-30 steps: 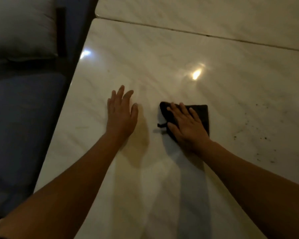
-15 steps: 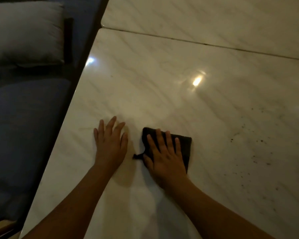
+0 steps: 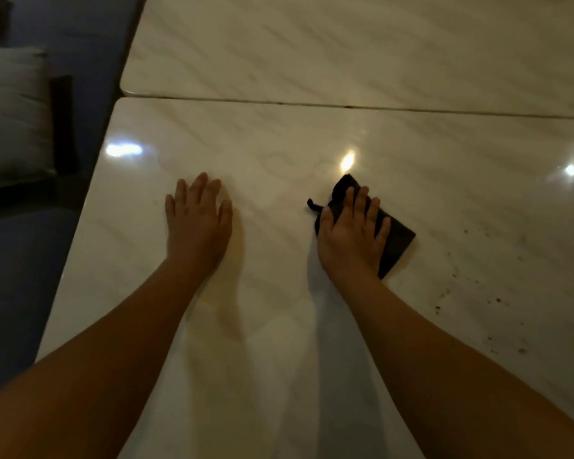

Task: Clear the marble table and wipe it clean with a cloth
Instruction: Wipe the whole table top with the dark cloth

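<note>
On the marble table (image 3: 279,144) the right hand (image 3: 352,236) has slid away from the left hand (image 3: 196,226), which lies flat, fingers spread, near the left edge. The right hand presses straight fingers on the dark cloth (image 3: 398,240) mid-table; crumbs (image 3: 497,299) lie further right.

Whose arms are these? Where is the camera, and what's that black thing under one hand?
These are a person's two bare arms, not a machine. The camera sits on the person's head and looks down, so you see what they see. The left hand lies flat on the shiny marble table. The right hand presses flat on a dark cloth used for wiping. To the right of the cloth lie dark crumbs, not yet wiped. Beyond a seam is a second marble top. At the left a grey cushion lies by a blue seat.
</note>
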